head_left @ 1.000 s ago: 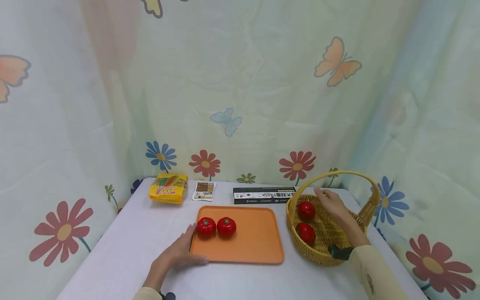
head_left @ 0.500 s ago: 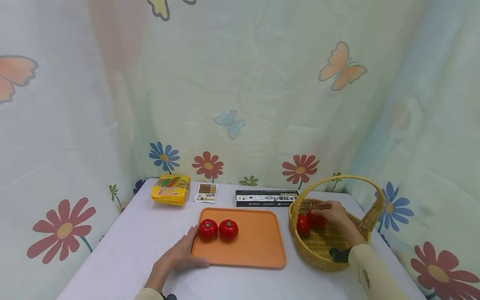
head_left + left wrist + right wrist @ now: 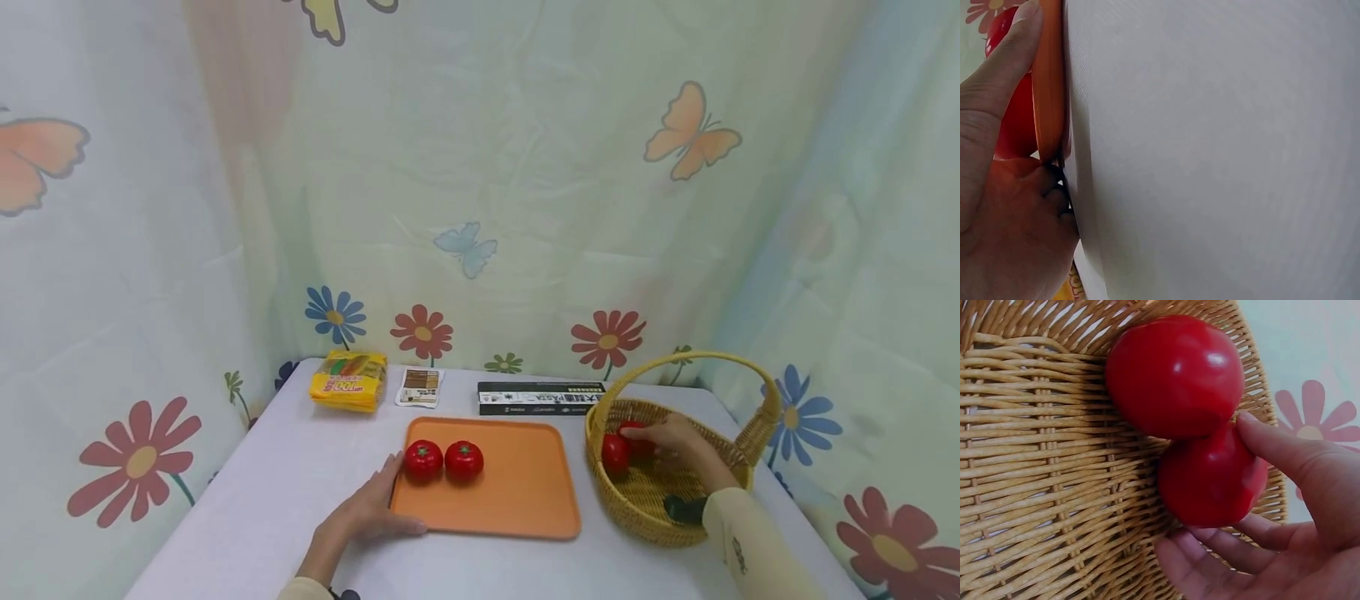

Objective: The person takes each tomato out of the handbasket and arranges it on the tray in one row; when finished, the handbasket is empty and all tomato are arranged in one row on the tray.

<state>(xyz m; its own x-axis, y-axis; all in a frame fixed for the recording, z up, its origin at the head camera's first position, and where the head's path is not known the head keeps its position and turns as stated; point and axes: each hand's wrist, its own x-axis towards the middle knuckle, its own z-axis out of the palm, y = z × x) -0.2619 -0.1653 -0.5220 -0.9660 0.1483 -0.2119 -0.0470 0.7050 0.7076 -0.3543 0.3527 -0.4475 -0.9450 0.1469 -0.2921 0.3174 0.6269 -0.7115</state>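
In the head view my left hand (image 3: 372,504) holds the near left corner of an orange tray (image 3: 517,492). Its thumb runs along the front edge, as the left wrist view shows, and the fingers sit at the left side, partly hidden. Two tomatoes with green stems, one left (image 3: 423,461) and one right (image 3: 464,461), rest on the tray's left half. Inside a wicker basket (image 3: 628,518) at the right, my right hand (image 3: 678,442) grips a red tomato (image 3: 1210,481), thumb on one side and fingers on the other. A second tomato (image 3: 1175,375) lies against it by the basket wall.
Along the back of the white table stand a yellow packet (image 3: 349,381), a small brown and white sachet (image 3: 419,387) and a black and white pasta box (image 3: 536,397). The basket's tall handle (image 3: 690,356) arches over my right hand. A flowered curtain (image 3: 480,167) encloses the table.
My right hand has come down from above the basket onto a tomato, and the tomatoes inside have shifted. My left hand stays at the tray. The view has drifted slightly.
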